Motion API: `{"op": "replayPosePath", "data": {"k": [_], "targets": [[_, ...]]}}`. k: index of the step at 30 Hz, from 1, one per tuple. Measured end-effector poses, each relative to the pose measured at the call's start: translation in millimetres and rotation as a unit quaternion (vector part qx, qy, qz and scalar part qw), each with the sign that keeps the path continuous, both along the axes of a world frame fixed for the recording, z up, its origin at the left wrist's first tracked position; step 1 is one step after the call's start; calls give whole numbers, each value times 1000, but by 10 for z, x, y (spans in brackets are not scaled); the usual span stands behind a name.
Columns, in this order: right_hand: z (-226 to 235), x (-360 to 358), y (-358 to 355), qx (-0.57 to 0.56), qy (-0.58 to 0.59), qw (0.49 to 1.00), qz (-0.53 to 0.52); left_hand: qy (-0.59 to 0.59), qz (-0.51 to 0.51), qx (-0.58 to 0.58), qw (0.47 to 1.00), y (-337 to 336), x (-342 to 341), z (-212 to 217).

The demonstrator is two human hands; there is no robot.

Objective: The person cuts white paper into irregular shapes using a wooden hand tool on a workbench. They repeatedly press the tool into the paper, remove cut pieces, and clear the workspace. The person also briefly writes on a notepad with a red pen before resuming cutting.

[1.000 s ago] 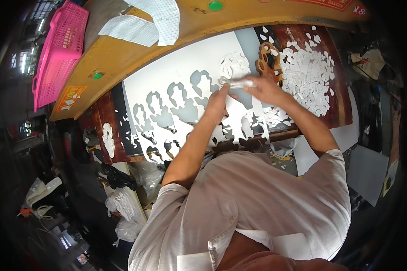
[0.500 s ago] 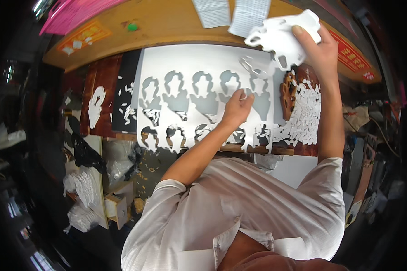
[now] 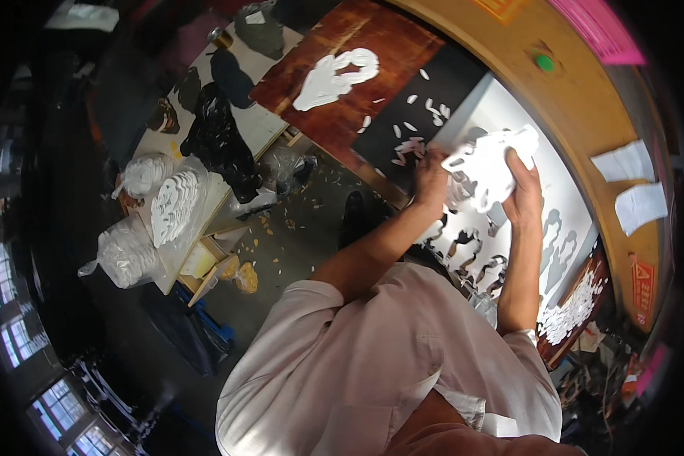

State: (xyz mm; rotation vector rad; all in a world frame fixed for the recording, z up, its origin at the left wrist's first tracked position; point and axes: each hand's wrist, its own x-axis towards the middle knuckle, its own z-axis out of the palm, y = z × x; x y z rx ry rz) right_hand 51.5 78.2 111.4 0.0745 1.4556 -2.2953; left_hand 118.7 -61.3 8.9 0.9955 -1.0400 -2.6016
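Note:
My right hand (image 3: 524, 199) grips a white cut-out foam piece (image 3: 485, 169) from its right side and holds it above the table. On the piece's left edge, my left hand (image 3: 432, 179) pinches it between the fingers. Beneath both hands lies a large white sheet (image 3: 566, 199) with rows of figure-shaped holes cut out of it, spread over a dark mat (image 3: 425, 106). Small white offcuts (image 3: 412, 143) are scattered on the mat by my left hand.
Another white cut-out (image 3: 334, 76) lies on a brown board. Clear bags of stacked white pieces (image 3: 167, 207) sit on a low stand at left, beside a black bag (image 3: 220, 144). Scrap shreds (image 3: 577, 305), two paper slips (image 3: 628, 161) and a pink basket (image 3: 600, 30) are on the right.
My right hand has brought the white cut-out down from the far side of the table to my left hand, which left the sheet and took hold of it. My head has swung left.

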Motion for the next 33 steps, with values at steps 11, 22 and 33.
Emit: {"op": "replayPosePath", "data": {"k": [11, 22, 33], "targets": [[398, -941, -2485, 225, 423, 876, 62, -51, 11, 4, 999, -2065, 880, -185], [-754, -313, -3505, 558, 477, 589, 338, -48, 89, -388, 916, -2808, 1001, -290], [-747, 250, -544, 521, 288, 801, 59, -86, -193, -854, 475, -3436, -107, -507]]}}
